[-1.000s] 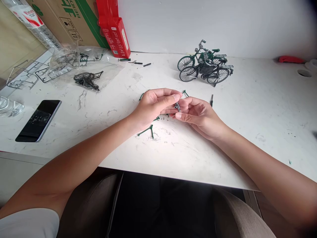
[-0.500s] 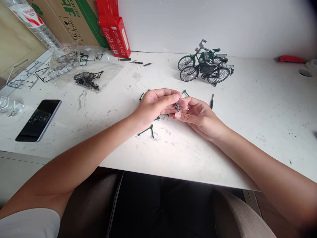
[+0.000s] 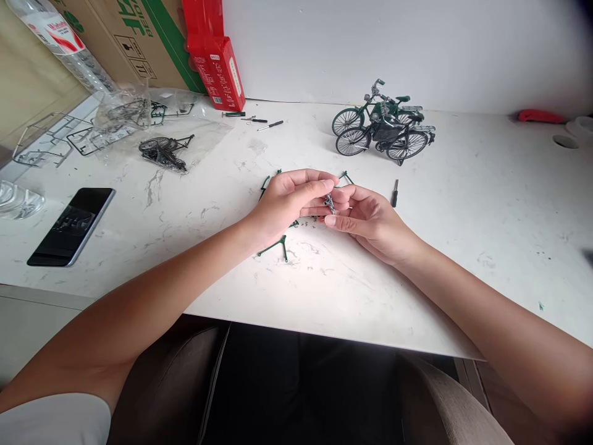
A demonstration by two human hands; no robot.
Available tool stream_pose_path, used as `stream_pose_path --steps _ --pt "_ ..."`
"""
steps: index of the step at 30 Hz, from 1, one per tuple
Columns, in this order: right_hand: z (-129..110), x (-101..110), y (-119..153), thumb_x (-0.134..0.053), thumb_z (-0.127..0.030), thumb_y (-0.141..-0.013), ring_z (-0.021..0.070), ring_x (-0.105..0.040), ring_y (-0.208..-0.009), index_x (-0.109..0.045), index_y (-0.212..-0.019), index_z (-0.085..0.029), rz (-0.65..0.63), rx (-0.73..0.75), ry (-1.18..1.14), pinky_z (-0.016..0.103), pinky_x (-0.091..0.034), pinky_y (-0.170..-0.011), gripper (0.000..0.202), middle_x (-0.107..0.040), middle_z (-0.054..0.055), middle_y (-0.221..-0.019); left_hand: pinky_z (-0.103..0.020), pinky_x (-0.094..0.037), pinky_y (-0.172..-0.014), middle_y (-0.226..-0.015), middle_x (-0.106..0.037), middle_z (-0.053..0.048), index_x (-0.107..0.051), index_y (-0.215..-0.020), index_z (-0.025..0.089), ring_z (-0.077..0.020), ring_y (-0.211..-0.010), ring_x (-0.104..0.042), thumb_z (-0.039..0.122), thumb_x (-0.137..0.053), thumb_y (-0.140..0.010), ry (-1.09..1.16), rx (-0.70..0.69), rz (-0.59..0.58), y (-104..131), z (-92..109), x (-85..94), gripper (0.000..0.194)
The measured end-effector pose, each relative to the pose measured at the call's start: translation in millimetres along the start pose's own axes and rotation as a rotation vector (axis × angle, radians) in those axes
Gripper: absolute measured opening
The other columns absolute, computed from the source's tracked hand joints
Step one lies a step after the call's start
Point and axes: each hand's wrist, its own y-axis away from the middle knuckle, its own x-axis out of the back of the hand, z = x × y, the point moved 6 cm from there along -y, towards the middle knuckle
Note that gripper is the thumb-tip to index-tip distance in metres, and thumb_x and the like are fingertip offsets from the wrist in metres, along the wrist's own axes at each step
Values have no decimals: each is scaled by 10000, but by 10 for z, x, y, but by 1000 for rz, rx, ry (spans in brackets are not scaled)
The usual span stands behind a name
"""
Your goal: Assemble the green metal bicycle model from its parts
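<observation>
Between my two hands is a small silver-grey model bicycle part point(image 3: 329, 203), partly hidden by the fingers. My left hand point(image 3: 299, 196) pinches its upper end between thumb and fingertips. Around its lower end close the thumb and fingers of my right hand point(image 3: 365, 216). A green forked frame piece point(image 3: 280, 245) lies on the table just below my left wrist. Another green piece point(image 3: 345, 177) shows behind the fingertips. Several tiny screws or bits point(image 3: 308, 222) are scattered under the hands.
Two model bicycles point(image 3: 380, 133) stand at the back right. A small screwdriver point(image 3: 395, 193) lies right of my right hand, more tools point(image 3: 270, 125) at the back. To the left are a phone point(image 3: 71, 226), bagged parts point(image 3: 164, 151), a glass point(image 3: 19, 201), a bottle point(image 3: 65, 43) and a red box point(image 3: 221, 74).
Both hands stay together around the silver-grey part, with only a slight shift of the fingers and part. The whole view has moved a little.
</observation>
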Motion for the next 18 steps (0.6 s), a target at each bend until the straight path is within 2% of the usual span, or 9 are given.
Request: stream_pose_path --steps 7,18 --pt "13 2 -13 -1038 -279 -716 137 -615 -906 -716 -925 -240 -16 -7 -9 372 -619 -1000 386 -541 -37 -910 -375 -663 -929 -974 -831 -73 -771 -1061 160 -213 -928 -820 352 -863 -916 13 -3 -14 -4 -8 10 258" --pt "33 13 -2 -1021 -311 -754 165 -652 -952 -736 -1019 -264 -38 -28 35 402 -614 -1025 392 -578 -31 -918 -380 -655 -953 -1026 -847 -96 -787 -1069 163 -238 -996 -829 389 -882 -902 7 15 4 -1 -15 18 297"
